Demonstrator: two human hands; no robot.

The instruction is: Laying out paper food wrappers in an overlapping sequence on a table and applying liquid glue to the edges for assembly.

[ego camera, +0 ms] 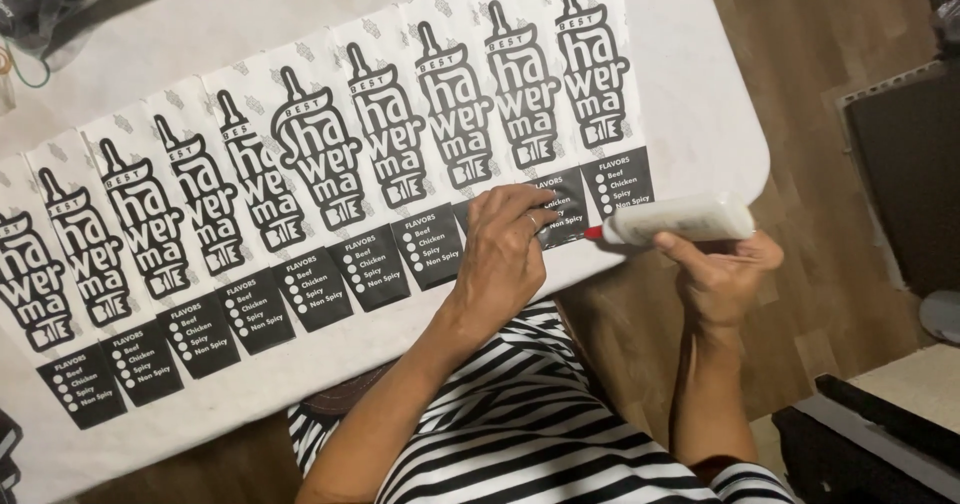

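Nearest the camera is the person's black-and-white striped top (530, 434), from which both forearms reach up toward the table edge. The left hand (505, 254) lies with fingers curled and pressed down on the lower dark panel of one printed paper sleeve (556, 209), the second from the right end of the row, with a ring showing on one finger; the hand hides most of that panel. Just to the right, the right hand (722, 269) is cupped palm-up off the table edge, fingers wrapped under a white glue bottle (680, 221) held sideways, its red tip (594, 232) pointing left at the bottom edge of the row's last sleeve, near or touching it. Beyond the hands, the row of white-and-black paper sleeves (300, 164) lies overlapped like shingles across the white table (690, 84), running from lower left to upper right, each with bold dark lettering above a dark checklist panel. Past the table on the right is wood-pattern floor (800, 44); a dark box-like object (905, 174) stands at the right edge, and a tangle of clear plastic (60, 4) sits at the far upper left.
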